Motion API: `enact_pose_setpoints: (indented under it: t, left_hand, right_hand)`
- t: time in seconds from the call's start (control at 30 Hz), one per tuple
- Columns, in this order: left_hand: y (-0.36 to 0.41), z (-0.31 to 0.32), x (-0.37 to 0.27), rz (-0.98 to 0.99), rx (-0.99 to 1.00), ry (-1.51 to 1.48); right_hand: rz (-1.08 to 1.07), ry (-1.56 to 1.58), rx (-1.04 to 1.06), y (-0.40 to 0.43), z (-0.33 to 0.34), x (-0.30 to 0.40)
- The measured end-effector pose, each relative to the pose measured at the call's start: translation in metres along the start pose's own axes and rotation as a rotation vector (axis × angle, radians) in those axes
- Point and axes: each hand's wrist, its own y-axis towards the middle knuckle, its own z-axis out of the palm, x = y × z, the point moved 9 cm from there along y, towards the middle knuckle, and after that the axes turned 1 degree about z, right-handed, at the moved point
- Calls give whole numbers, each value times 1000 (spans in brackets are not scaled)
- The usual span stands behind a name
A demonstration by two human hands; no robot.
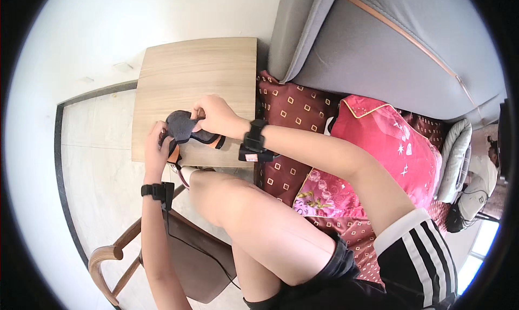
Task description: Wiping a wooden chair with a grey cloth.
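A dark grey cloth item with orange and black parts (pixel 181 126), perhaps a pair of socks or a soft shoe, lies between my hands over the near edge of a light wood tabletop (pixel 198 75). My left hand (pixel 157 141) grips its left end, with fingers curled around the dark fabric. From the right, my right hand (pixel 209 114) pinches the upper fabric between thumb and fingers. Part of the item is hidden behind my fingers. Each wrist wears a black strap with a small box.
A wooden chair with a brown seat (pixel 194 257) stands below my left arm. To the right, a red patterned bed cover (pixel 284 119) holds a pink pillow (pixel 389 148) and a folded grey cloth (pixel 454 164), beside a grey padded headboard (pixel 373 46). A white wall borders the table.
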Motion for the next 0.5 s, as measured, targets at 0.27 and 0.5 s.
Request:
enact_pose_setpoints:
  t: [0.27, 0.5]
  left_hand:
    - [47, -50, -243, 363, -347, -32]
    - [53, -28, -331, 686, -488, -35]
  right_hand:
    - [-471, -61, -595, -99, -198, 178]
    - [-858, -646, -1152, -184, -246, 223]
